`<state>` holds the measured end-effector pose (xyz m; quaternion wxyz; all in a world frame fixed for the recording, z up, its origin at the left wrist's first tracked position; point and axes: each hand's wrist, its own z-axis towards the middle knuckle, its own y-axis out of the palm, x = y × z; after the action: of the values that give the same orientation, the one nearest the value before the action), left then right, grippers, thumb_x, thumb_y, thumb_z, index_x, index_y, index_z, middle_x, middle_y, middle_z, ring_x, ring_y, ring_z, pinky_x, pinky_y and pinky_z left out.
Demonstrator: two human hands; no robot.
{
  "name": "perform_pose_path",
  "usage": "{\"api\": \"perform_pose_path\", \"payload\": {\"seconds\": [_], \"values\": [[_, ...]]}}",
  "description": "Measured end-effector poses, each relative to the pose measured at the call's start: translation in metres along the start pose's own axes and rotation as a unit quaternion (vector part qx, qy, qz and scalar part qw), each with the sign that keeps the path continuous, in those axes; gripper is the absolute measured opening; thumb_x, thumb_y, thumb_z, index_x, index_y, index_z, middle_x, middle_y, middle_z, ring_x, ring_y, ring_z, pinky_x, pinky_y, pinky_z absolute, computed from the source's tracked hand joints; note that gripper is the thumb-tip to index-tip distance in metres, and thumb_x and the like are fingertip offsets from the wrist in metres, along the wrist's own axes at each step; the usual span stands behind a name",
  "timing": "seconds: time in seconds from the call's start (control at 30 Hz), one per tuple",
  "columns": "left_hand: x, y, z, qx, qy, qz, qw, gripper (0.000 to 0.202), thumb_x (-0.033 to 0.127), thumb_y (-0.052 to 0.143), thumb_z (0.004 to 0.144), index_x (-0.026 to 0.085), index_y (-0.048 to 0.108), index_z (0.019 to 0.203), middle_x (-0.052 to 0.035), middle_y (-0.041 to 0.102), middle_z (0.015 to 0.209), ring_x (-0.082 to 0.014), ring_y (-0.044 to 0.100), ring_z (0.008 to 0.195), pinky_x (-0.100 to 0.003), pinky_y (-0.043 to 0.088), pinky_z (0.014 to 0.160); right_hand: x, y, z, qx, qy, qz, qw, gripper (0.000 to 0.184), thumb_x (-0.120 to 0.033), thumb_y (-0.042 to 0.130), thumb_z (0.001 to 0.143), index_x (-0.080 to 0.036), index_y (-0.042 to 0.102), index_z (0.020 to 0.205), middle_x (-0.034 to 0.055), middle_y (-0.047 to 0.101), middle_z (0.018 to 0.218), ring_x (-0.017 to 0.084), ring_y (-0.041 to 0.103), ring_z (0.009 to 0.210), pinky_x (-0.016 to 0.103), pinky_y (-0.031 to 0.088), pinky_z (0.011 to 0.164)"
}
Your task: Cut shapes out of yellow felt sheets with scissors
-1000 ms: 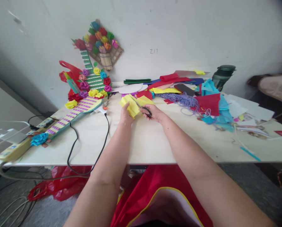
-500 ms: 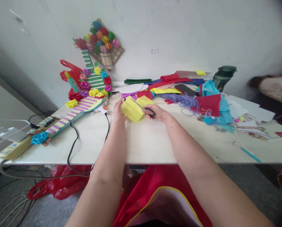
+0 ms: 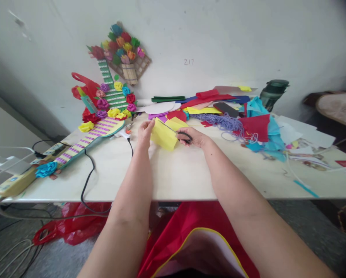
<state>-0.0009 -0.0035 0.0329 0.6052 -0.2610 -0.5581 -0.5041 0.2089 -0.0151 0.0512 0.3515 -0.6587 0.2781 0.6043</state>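
A folded piece of yellow paper [image 3: 164, 136] is held up just above the pale table [image 3: 175, 173]. My left hand [image 3: 145, 132] pinches its left edge, fingers closed on it. To its right, my right hand [image 3: 194, 137] grips black-handled scissors [image 3: 181, 134], whose thin blades run up and left across the top of the yellow paper. Whether the blades are apart is too small to tell.
Coloured paper sheets and scraps [image 3: 259, 127] and purple yarn [image 3: 223, 121] crowd the back right. A paper-flower craft [image 3: 111, 100] leans on the wall at the left. A black cable [image 3: 87, 181] crosses the table; a power strip [image 3: 14, 183] lies at the left edge. A dark bottle [image 3: 273, 92] stands behind.
The yellow paper was turned and lifted, now showing a flat face. My left hand moved from its lower edge to its left edge. The scissors stayed at the paper's upper right.
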Motion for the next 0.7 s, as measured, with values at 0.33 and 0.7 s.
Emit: {"api": "perform_pose_path", "payload": {"seconds": [0.33,0.7], "values": [[0.002,0.003,-0.008,-0.068,-0.068,-0.088,0.991,0.018,0.023,0.079,0.062,0.018,0.063,0.069,-0.0001,0.062,0.061,-0.0149,0.062,0.061,-0.021,0.047,0.056,0.012,-0.010,0.003,-0.038,-0.029,-0.020,0.999,0.022,-0.034,0.061,0.080,-0.017,0.049,0.073,-0.0058,0.050,0.043,0.006,0.038,0.032,0.018,0.026,0.033],[-0.001,-0.002,-0.007,-0.168,-0.044,-0.082,0.981,0.031,0.037,0.081,0.057,0.017,0.064,0.072,-0.0009,0.065,0.064,-0.0163,0.064,0.060,-0.024,0.051,0.054,0.008,-0.011,-0.001,-0.074,-0.048,-0.010,0.996,0.032,-0.046,0.060,0.079,-0.017,0.047,0.075,-0.0034,0.052,0.047,0.007,0.042,0.035,0.020,0.028,0.035]]}}
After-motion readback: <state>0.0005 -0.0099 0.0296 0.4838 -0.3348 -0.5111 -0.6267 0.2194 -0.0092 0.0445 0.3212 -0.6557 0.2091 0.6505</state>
